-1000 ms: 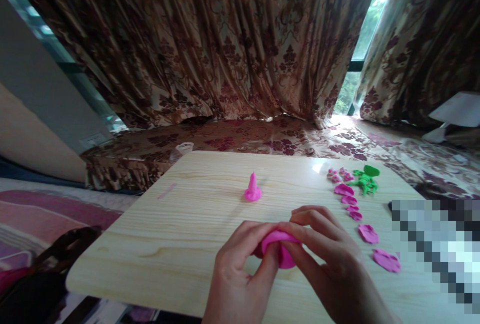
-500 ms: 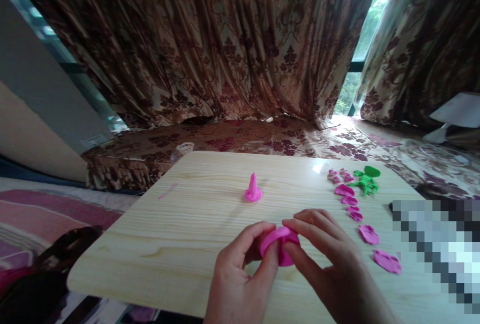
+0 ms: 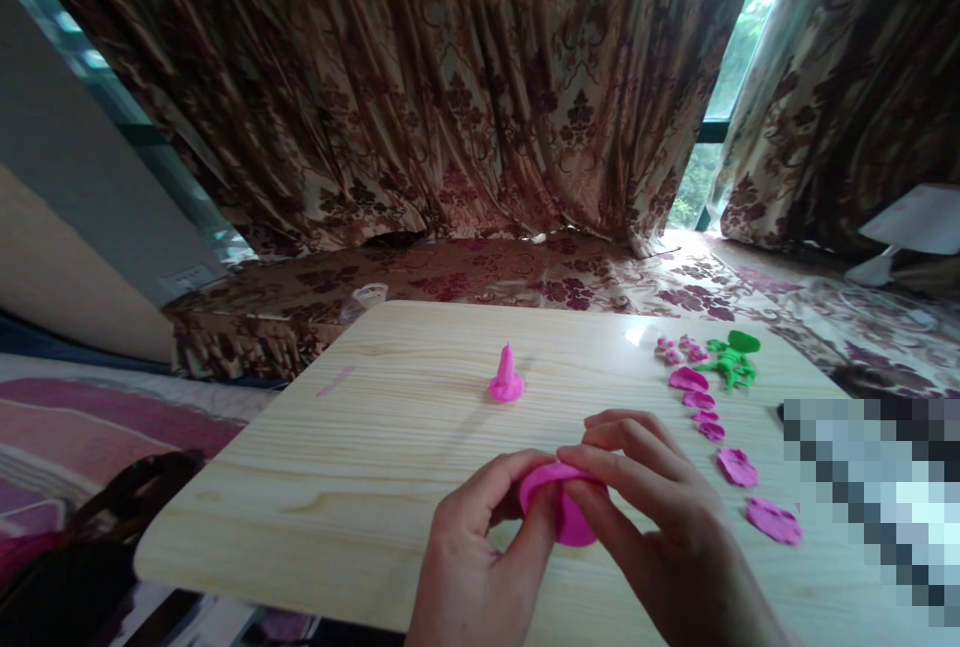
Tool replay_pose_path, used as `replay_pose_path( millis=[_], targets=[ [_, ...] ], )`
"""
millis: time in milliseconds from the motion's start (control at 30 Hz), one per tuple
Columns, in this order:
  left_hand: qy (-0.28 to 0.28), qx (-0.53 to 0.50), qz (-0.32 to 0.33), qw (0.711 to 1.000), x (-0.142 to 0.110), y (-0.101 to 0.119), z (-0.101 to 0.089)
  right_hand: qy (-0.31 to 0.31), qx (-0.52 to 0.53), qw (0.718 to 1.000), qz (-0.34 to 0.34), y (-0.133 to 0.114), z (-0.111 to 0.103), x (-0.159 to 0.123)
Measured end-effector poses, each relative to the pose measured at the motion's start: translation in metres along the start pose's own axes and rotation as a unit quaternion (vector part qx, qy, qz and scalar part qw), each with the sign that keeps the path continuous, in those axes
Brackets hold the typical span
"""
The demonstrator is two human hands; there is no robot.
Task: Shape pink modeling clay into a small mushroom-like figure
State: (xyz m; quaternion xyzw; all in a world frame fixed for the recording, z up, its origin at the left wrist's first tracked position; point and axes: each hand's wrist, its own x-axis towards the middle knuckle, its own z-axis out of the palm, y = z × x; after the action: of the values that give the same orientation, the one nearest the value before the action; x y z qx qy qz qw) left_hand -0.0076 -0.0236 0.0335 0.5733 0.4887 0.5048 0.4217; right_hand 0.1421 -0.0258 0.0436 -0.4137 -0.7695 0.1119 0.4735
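Note:
Between my two hands is a thin, curved piece of pink modelling clay [image 3: 576,519], held just above the near part of the table. My left hand [image 3: 484,542] pinches its left side, thumb inside and fingers behind. At the upper right edge my right hand [image 3: 660,517] grips it between thumb and fingertips. Beyond them a pink clay cone [image 3: 507,377] stands upright on a ruffled base. Off to the right lie several flattened pink clay pieces [image 3: 738,467] in a row, leading up to a green clay figure [image 3: 733,362] and small pink-and-white clay bits [image 3: 679,351].
The light wooden table [image 3: 300,487] has rounded corners. A blurred-out object [image 3: 870,497] covers its right edge. A clear plastic container [image 3: 365,301] sits behind the far left corner. Patterned curtains [image 3: 450,77] hang behind, with a white lamp [image 3: 915,217] at far right.
The clay piece has tilted, its rim now flatter and its lower part showing further down. My right fingers have shifted slightly along the top edge. The other clay pieces stay put.

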Motion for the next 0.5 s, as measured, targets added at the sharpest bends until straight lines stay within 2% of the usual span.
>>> replay_pose_path(
  millis=[133,333,400,500],
  targets=[
    [0.038,-0.007,-0.027,0.999,-0.0017,-0.0009,0.0007,0.014,-0.022,0.999,0.019,0.0024,-0.0003,-0.0033],
    [-0.032,0.053,0.095,0.993,-0.0001,0.0029,-0.0014,-0.009,-0.025,1.000,-0.003,0.0010,-0.0037,0.0004],
    [-0.031,0.046,0.083,0.995,0.0003,0.0025,-0.0022,-0.003,-0.017,1.000,0.005,0.0013,-0.0035,0.0002],
    [-0.023,0.025,0.029,0.999,-0.0008,0.0006,-0.0022,0.005,-0.017,1.000,0.019,0.0027,-0.0036,-0.0016]
  ],
)
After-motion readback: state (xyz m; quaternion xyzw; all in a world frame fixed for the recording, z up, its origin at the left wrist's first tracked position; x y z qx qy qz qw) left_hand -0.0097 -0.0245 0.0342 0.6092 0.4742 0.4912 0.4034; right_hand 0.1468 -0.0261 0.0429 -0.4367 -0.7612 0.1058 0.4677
